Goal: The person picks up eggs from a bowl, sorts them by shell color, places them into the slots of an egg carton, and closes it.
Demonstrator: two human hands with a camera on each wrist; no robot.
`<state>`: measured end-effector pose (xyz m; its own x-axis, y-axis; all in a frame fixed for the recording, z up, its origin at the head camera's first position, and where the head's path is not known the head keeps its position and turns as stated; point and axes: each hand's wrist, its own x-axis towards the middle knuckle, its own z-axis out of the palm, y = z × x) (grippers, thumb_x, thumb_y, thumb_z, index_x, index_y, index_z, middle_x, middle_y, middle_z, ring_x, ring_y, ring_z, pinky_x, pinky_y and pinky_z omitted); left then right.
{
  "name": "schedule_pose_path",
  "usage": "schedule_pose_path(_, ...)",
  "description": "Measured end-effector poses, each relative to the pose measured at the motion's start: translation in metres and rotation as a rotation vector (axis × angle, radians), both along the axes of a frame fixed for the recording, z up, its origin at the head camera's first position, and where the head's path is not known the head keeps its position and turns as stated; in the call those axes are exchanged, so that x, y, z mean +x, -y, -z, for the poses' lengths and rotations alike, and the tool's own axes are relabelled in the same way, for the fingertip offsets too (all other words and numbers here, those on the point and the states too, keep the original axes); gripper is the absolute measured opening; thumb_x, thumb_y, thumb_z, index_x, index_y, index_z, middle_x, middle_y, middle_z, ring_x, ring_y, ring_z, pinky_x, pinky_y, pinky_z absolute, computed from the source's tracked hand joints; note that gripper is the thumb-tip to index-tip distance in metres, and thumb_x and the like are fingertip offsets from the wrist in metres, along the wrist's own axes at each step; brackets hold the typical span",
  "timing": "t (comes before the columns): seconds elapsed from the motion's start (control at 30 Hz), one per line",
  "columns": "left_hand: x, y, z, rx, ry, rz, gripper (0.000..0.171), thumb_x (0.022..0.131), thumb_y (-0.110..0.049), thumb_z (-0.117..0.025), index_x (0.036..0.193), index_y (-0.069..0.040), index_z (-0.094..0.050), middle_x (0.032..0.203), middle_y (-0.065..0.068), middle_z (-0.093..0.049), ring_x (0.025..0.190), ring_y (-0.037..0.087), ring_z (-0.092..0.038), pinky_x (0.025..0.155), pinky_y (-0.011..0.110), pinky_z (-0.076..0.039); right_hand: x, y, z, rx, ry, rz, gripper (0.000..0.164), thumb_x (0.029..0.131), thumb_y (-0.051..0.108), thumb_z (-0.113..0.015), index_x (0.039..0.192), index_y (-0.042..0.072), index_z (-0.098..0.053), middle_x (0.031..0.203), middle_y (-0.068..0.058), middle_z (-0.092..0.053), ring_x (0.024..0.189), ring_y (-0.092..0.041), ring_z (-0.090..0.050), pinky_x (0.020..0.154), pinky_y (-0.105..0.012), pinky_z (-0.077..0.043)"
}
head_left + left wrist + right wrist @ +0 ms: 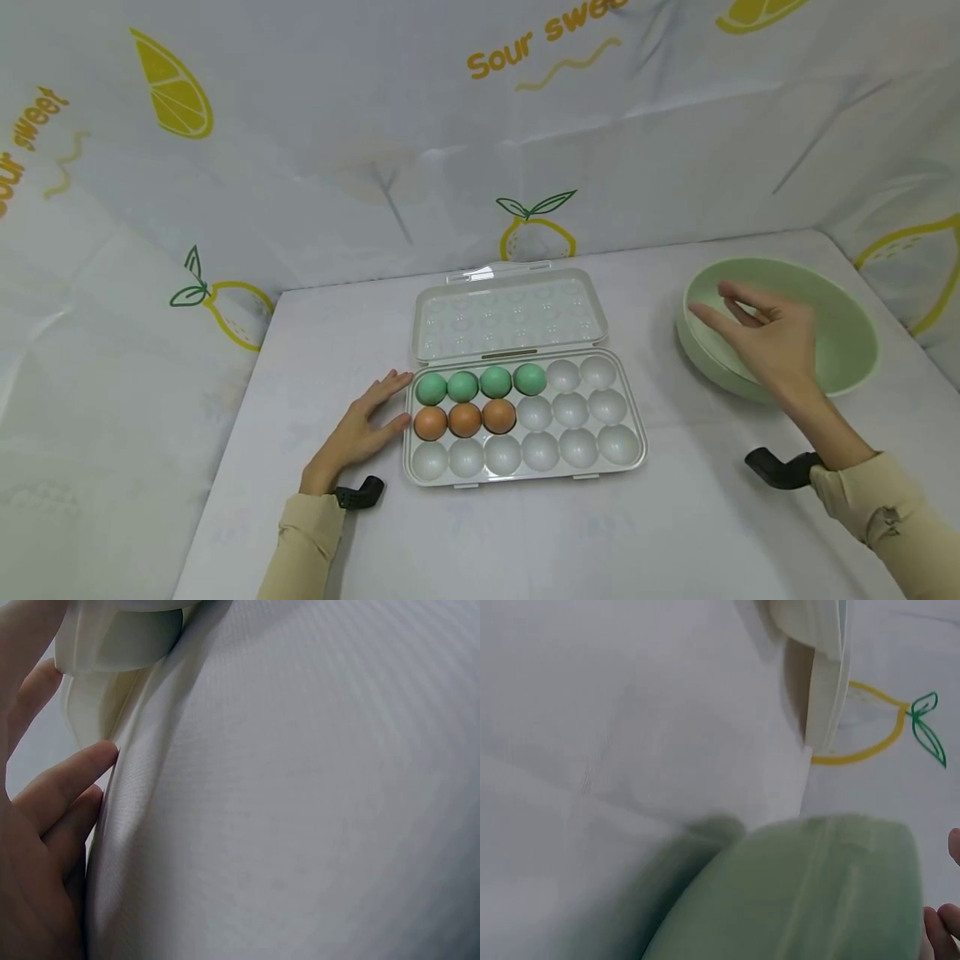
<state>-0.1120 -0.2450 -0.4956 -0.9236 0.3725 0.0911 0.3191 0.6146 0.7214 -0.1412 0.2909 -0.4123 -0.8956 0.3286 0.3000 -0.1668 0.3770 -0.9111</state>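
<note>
A white plastic egg box (525, 482) lies on the table with its clear lid (510, 317) folded back. Several green eggs (496, 382) sit in the left part of its back row, and three brown-orange eggs (465, 420) fill the left of the middle row. The front row's cups are bare. My left hand (363, 429) rests at the box's left edge, fingers and thumb spread and touching it. Over a pale green bowl (843, 350) on the right, my right hand (776, 333) hovers with thumb and fingers apart; nothing shows between them. The bowl's inside is partly hidden by this hand.
A white cloth covers the table (525, 542) and the wall behind (337, 192), printed with lemons and lettering. Black wrist devices (780, 468) sit on both wrists. The bowl stands near the table's right edge.
</note>
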Motion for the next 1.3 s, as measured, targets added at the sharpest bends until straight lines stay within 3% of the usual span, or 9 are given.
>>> schedule_pose_path(0.33,0.001,-0.001,-0.003,-0.004,0.004,-0.001,0.062,0.093,-0.022,-0.075,0.151,-0.017,-0.052,0.157,0.01,-0.051,0.154,0.037,-0.035,0.133,0.046,-0.017,-0.005,-0.054,0.007,-0.042,0.232,0.083,0.055,0.085,0.019,-0.084,0.135,0.006,-0.065,0.09,0.043,-0.063,0.084,0.022,-0.063,0.074,0.003,-0.05)
schedule_pose_path(0.43,0.001,-0.001,-0.003,-0.006,0.009,-0.004,0.062,0.093,-0.023,-0.075,0.151,-0.018,-0.052,0.157,0.009,-0.051,0.154,0.037,-0.035,0.134,0.042,-0.016,-0.005,-0.063,0.007,-0.018,0.302,0.12,0.065,0.084,0.027,-0.085,0.139,0.002,-0.061,0.08,0.045,-0.062,0.081,0.024,-0.06,0.07,0.005,-0.047)
schedule_pose_path(0.67,0.0,-0.001,-0.001,-0.007,-0.002,0.003,0.062,0.093,-0.022,-0.075,0.151,-0.017,-0.052,0.157,0.009,-0.052,0.153,0.038,-0.035,0.132,0.048,-0.017,-0.007,-0.069,0.005,-0.001,0.422,0.148,0.08,0.083,0.035,-0.086,0.144,-0.005,-0.052,0.067,0.042,-0.061,0.08,0.024,-0.052,0.069,0.007,-0.041)
schedule_pose_path(0.87,0.001,0.0,-0.001,-0.006,-0.007,0.004,0.062,0.094,-0.022,-0.075,0.151,-0.017,-0.052,0.156,0.01,-0.052,0.153,0.038,-0.036,0.132,0.049,-0.018,-0.01,-0.073,0.008,0.048,0.438,0.136,0.083,0.082,0.037,-0.086,0.144,-0.005,-0.051,0.076,0.049,-0.055,0.07,0.032,-0.049,0.067,0.008,-0.042)
schedule_pose_path(1.07,0.001,-0.001,-0.001,0.0,-0.004,0.005,0.062,0.093,-0.021,-0.075,0.15,-0.017,-0.052,0.156,0.011,-0.052,0.153,0.039,-0.035,0.129,0.058,-0.019,-0.01,-0.078,0.013,0.218,0.454,0.162,0.079,0.082,0.045,-0.084,0.142,0.002,-0.057,0.108,0.032,-0.058,0.07,0.034,-0.044,0.065,0.007,-0.039)
schedule_pose_path(1.1,0.001,-0.001,0.0,0.0,-0.005,0.006,0.062,0.093,-0.021,-0.075,0.15,-0.017,-0.052,0.156,0.011,-0.052,0.153,0.04,-0.035,0.129,0.06,-0.019,-0.01,-0.079,0.013,0.238,0.455,0.166,0.078,0.082,0.046,-0.084,0.142,0.003,-0.057,0.105,0.037,-0.056,0.073,0.034,-0.042,0.066,0.007,-0.038)
schedule_pose_path(1.17,0.001,0.0,0.0,0.001,-0.008,0.008,0.062,0.093,-0.021,-0.075,0.15,-0.017,-0.052,0.156,0.011,-0.052,0.153,0.04,-0.035,0.128,0.061,-0.019,-0.01,-0.08,0.015,0.269,0.463,0.169,0.078,0.083,0.046,-0.083,0.142,0.003,-0.057,0.097,0.047,-0.05,0.085,0.026,-0.05,0.07,0.007,-0.034)
schedule_pose_path(1.23,0.001,0.0,0.001,0.002,-0.009,0.008,0.062,0.093,-0.021,-0.075,0.15,-0.017,-0.052,0.156,0.011,-0.052,0.153,0.04,-0.035,0.129,0.062,-0.02,-0.01,-0.082,0.016,0.297,0.472,0.168,0.077,0.084,0.045,-0.081,0.141,0.001,-0.056,0.083,0.056,-0.044,0.11,0.002,-0.06,0.072,0.003,-0.03)
schedule_pose_path(1.3,0.001,0.0,0.001,0.0,-0.011,0.008,0.062,0.093,-0.021,-0.075,0.151,-0.017,-0.052,0.156,0.011,-0.052,0.153,0.04,-0.035,0.129,0.061,-0.02,-0.011,-0.084,0.017,0.327,0.464,0.16,0.073,0.086,0.041,-0.079,0.139,-0.003,-0.057,0.067,0.059,-0.032,0.129,-0.027,-0.053,0.076,-0.005,-0.028)
